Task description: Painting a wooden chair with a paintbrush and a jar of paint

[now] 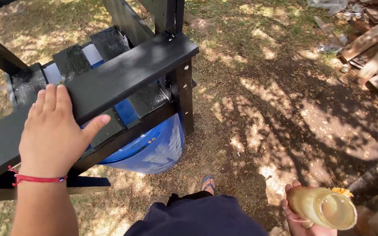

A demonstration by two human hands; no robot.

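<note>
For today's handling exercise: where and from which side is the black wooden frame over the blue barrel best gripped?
Probably the flat top rail, from above on the near side: the left hand already lies there, palm down, thumb over its edge. The rail is broad and level. The right hand holds a yellowish jar.

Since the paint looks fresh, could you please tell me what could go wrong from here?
1. The left hand lies flat on the glossy black wooden frame; if the paint is wet, it may smear.
2. The right hand holds an open jar tilted on its side; anything inside could spill.
3. The sandalled foot stands near the blue barrel, a possible trip.
</note>
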